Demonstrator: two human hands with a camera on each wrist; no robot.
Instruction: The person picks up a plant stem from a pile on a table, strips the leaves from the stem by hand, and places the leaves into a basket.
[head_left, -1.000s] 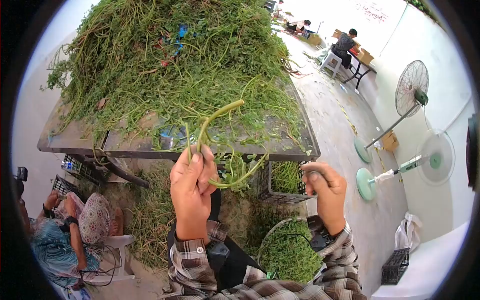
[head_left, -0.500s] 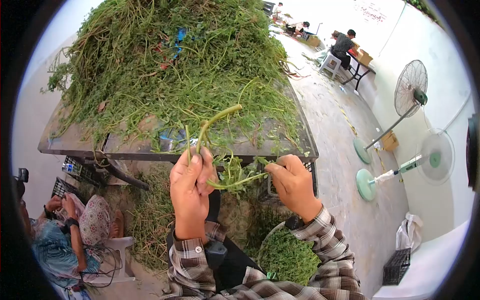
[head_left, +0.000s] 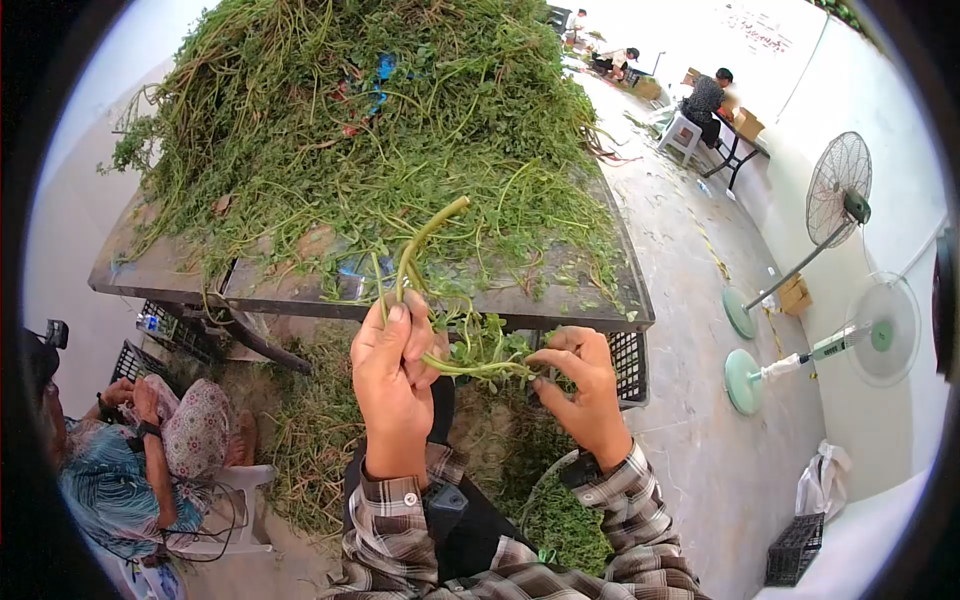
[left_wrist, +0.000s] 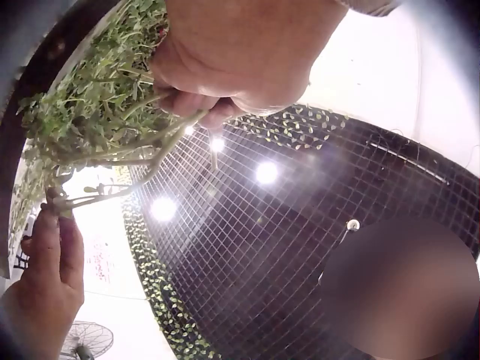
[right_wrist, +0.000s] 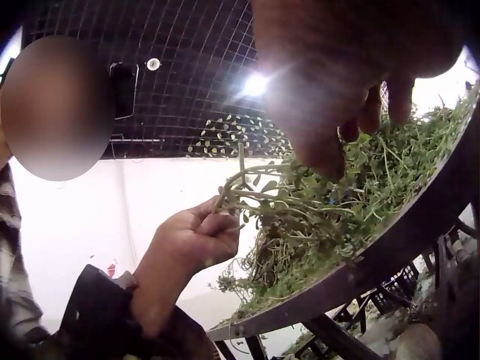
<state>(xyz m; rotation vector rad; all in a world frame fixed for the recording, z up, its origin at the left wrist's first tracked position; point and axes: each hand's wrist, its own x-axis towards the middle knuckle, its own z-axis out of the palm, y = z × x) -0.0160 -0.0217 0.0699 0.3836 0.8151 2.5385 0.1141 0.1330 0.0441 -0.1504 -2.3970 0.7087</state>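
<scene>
My left hand (head_left: 393,385) grips a thick, bent green stem (head_left: 428,228) whose bare end points up over the table edge. From that grip a thinner leafy side shoot (head_left: 475,370) runs to the right. At its far end my right hand (head_left: 585,390) pinches the shoot between thumb and fingers. The left wrist view has the right fingertips (left_wrist: 58,206) right at the shoot's tip. Seen from the right wrist, the left hand (right_wrist: 196,238) holds the stem's base, and the right hand (right_wrist: 345,82) covers part of the greens.
A tall heap of leafy stems (head_left: 380,130) covers most of the dark table (head_left: 480,308). Below it stand a black crate (head_left: 628,365) and a round container of greens (head_left: 565,520). A seated person (head_left: 140,460) is at left; fans (head_left: 840,190) stand at right.
My right hand came in from the right, touched the shoot's leafy tip, then shifted slightly lower onto its end. The left hand kept its grip on the stem. The head view turned slightly.
</scene>
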